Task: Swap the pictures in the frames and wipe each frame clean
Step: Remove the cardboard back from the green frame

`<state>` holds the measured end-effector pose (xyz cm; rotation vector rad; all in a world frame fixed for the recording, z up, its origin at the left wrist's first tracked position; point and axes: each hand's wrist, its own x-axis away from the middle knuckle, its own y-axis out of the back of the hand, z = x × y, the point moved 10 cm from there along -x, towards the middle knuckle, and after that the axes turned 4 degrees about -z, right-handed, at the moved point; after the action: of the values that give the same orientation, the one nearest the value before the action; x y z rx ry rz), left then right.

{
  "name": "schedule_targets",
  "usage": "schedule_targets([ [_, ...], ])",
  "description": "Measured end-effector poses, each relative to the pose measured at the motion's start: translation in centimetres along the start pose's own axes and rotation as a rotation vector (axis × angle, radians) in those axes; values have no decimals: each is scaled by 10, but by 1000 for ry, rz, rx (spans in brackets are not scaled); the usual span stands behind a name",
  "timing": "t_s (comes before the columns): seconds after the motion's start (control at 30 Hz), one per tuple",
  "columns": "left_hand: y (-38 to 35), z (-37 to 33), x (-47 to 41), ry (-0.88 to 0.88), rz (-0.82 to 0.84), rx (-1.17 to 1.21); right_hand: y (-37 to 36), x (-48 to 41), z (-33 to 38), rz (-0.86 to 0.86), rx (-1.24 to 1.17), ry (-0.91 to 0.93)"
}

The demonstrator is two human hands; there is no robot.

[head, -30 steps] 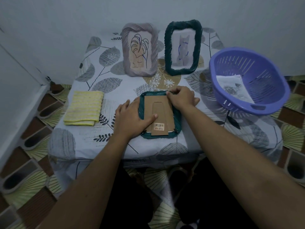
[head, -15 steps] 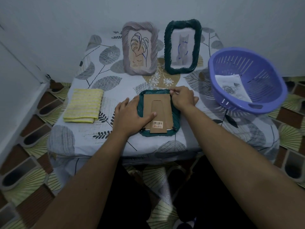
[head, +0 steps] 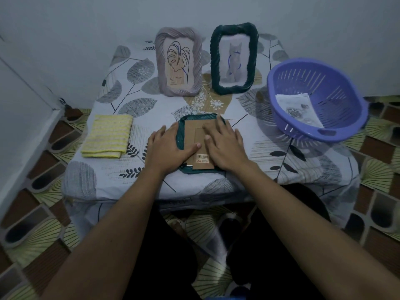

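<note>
A dark green frame [head: 195,118] lies face down at the table's front middle, its brown cardboard back [head: 192,131] up. My left hand [head: 166,149] rests flat over its left edge, thumb on the cardboard. My right hand [head: 225,146] lies flat with spread fingers on the cardboard's right half. At the back stand a grey frame [head: 178,61] with a leaf drawing and a dark green frame [head: 234,58] with a cat picture. A folded yellow cloth [head: 108,136] lies at the left.
A purple plastic basket [head: 318,100] at the table's right holds a printed picture [head: 298,109]. The low table has a leaf-patterned cloth [head: 138,100] and stands against a white wall. Patterned floor tiles surround it.
My right hand has left the frame's top right corner and come down flat onto the cardboard back. My left hand stays on the left edge.
</note>
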<state>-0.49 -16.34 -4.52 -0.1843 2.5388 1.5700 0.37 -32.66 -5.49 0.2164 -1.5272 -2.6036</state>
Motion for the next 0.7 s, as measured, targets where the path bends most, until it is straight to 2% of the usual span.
schedule_targets([
  [0.1, -1, 0, 1, -4, 5, 18, -10, 5, -1, 40, 59, -1],
  [0.33, 7, 1, 6, -39, -44, 101, -7, 8, 1, 10, 97, 5],
  [0.43, 6, 0, 12, -79, 6, 199, -8, 7, 1, 16, 111, 5],
  [0.57, 2, -7, 27, -216, 93, 231, -9, 7, 1, 15, 123, 3],
  [0.7, 16, -9, 45, -247, 114, 278, -8, 7, 2, 10, 128, 7],
])
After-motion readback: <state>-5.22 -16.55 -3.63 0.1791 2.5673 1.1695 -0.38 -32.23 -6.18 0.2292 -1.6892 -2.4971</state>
